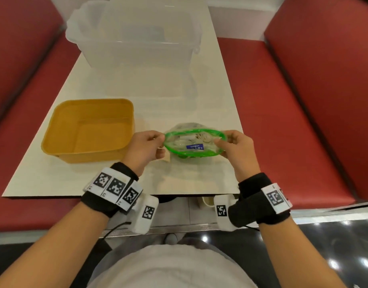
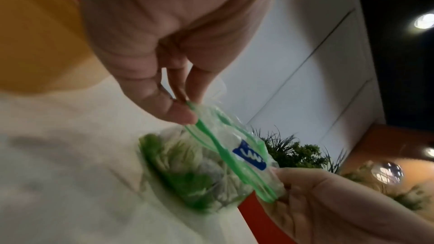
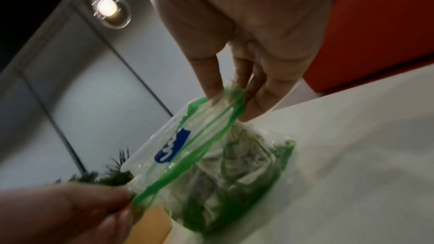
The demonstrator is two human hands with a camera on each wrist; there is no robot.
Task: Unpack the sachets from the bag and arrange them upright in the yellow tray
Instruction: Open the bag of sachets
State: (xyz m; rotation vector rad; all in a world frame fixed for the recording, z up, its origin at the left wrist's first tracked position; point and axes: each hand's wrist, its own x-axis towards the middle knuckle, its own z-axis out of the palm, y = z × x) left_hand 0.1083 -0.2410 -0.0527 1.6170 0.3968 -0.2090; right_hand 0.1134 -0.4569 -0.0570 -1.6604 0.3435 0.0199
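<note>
Your left hand (image 1: 146, 147) and right hand (image 1: 238, 148) each pinch an end of the green-rimmed zip bag (image 1: 194, 145), mouth spread open, right of the yellow tray (image 1: 54, 129) on the tabletop (image 1: 179, 94).

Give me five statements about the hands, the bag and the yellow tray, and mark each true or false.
1. Both hands grip the bag at opposite ends of its green-edged mouth. True: the left hand holds one end, the right hand the other.
2. The yellow tray already holds upright sachets. False: its inside shows only bare yellow floor.
3. The bag's mouth is pulled open. True: the head view shows the green rim spread into an oval.
4. The yellow tray sits to the right of the bag. False: it sits to the left, beside the left hand.
5. The clear tub stands between the hands and the person. False: it stands at the table's far end.
</note>
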